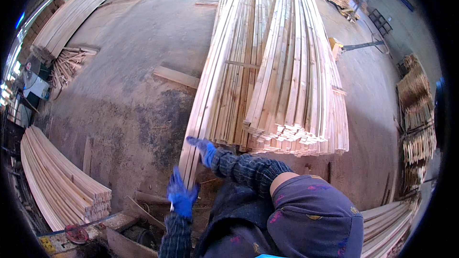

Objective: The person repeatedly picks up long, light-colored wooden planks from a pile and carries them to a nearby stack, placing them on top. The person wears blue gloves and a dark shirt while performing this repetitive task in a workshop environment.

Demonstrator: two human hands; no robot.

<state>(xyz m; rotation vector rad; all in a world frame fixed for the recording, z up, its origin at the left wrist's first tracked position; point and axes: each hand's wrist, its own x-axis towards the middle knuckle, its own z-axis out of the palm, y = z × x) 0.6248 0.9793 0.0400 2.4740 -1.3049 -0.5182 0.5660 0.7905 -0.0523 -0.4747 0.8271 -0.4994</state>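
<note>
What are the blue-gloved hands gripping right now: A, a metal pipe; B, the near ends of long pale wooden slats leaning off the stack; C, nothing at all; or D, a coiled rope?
B: both hands, left and right, close on the ends of the long pale wooden slats.

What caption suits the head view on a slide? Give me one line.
Blue-gloved left hand and right hand grip long wooden slats drawn from a tall slat stack.

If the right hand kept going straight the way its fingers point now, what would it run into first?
The right hand, in a blue glove, points up and left onto the long wooden slats it already touches. Going on, it would probably slide along them toward the concrete floor; depth is unclear.
</note>
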